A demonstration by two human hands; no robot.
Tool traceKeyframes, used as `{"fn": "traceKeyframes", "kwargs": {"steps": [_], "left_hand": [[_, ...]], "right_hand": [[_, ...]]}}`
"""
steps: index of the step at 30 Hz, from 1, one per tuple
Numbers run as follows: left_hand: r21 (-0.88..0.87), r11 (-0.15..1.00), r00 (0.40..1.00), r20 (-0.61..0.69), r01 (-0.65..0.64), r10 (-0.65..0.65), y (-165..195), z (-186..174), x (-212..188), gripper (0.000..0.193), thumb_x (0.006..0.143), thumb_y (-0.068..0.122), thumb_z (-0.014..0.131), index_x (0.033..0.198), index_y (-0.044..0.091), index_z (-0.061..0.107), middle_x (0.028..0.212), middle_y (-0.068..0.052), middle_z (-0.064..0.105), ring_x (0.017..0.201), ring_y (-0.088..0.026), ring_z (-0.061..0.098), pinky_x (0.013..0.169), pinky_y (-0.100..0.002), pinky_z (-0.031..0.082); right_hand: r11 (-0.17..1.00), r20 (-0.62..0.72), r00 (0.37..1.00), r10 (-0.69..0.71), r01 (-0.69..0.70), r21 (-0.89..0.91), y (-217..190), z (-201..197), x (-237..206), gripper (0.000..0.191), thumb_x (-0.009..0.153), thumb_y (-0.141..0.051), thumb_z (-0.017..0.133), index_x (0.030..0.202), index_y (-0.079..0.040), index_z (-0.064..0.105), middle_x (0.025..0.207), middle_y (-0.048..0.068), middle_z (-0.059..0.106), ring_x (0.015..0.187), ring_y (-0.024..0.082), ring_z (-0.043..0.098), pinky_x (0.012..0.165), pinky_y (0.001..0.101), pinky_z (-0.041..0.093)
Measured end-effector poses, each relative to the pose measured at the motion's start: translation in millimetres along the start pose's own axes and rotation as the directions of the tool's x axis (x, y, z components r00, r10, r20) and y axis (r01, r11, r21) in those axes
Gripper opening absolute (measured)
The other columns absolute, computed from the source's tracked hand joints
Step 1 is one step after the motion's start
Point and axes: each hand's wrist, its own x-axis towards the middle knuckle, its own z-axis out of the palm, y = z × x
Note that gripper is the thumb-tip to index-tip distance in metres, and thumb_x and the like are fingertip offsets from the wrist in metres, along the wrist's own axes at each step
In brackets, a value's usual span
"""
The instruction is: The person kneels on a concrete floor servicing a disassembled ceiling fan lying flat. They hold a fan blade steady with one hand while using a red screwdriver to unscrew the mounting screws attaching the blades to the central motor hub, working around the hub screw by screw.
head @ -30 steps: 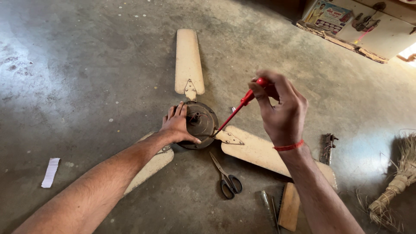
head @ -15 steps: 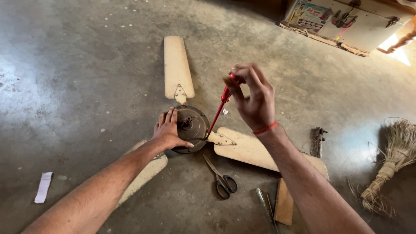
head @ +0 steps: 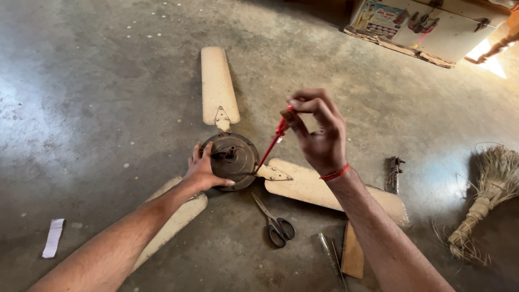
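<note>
Daylight on the concrete floor (head: 108,81), picture mostly sharp

Strong glare burns out at the upper right of the frame; the left side shines pale, and soft shadows lie under the arms. Edges bend a little, corners look slightly soft.

1 flat pale board (head: 432,30), far right on floor: colourful rectangular label (head: 379,16) at its left end. 1 white paper strip (head: 53,237), near left.

Fan hub (head: 233,160) rusty matt metal; screwdriver handle (head: 281,128) glossy red plastic; floor (head: 108,97) rough concrete.
</note>
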Motion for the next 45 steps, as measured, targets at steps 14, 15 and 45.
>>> {"fn": "traceKeyframes", "kwargs": {"steps": [14,15,45], "left_hand": [[-0.009,0.993,0.992,0.044,-0.116,0.117,-27,-8,6,0.15,0.052,0.05,0.101,0.163,0.019,0.005,0.161,-0.024,0.019,0.149,-0.043,0.032,0.121,-0.046,0.038],[-0.001,0.993,0.992,0.045,-0.12,0.12,-26,-9,6,0.15,0.052,0.05,0.101,0.163,0.019,0.005,0.161,-0.024,0.019,0.149,-0.043,0.032,0.121,-0.046,0.038],[0.169,0.985,0.987,0.161,-0.042,0.015,-8,-27,9,0.146,0.063,0.067,0.09,0.166,0.03,-0.008,0.163,-0.023,0.025,0.145,-0.045,0.042,0.115,-0.073,0.026]], "right_hand": [[0.999,-0.008,1.0,-0.007,0.006,-0.051,-9,10,2,0.028,0.093,-0.004,0.084,0.102,-0.006,0.058,0.105,0.007,0.058,0.089,0.013,0.066,0.072,0.0261,0.065],[0.999,0.004,0.999,-0.032,0.033,-0.025,-13,11,2,0.026,0.094,-0.002,0.082,0.104,-0.006,0.058,0.109,0.008,0.059,0.092,0.013,0.068,0.073,0.0267,0.065],[0.973,-0.035,0.982,0.184,-0.187,-0.137,27,10,14,0.028,0.089,-0.009,0.089,0.101,-0.005,0.064,0.106,0.008,0.063,0.091,0.016,0.072,0.081,0.0283,0.066]]}}
